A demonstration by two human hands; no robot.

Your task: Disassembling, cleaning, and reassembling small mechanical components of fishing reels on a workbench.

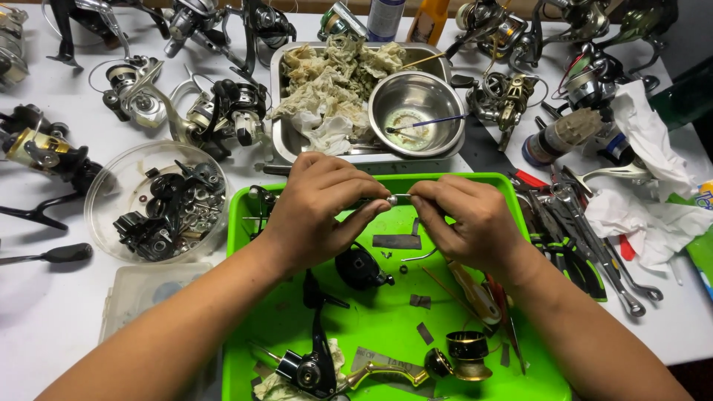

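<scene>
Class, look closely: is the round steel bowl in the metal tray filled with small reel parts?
No: the steel bowl in the metal tray holds only a thin brush and some residue.

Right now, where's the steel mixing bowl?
Head view, top centre: the steel bowl sits in the right half of the metal tray, beside the crumpled rags, just beyond the green tray.

We have one view only, from a camera worn on the head, looking steeply down and forward from close above our left hand (319, 204) and right hand (468, 223). Their pinch sits near frame centre; the green tray (371, 327) lies just beneath, the steel pan (282, 141) beyond.
</scene>
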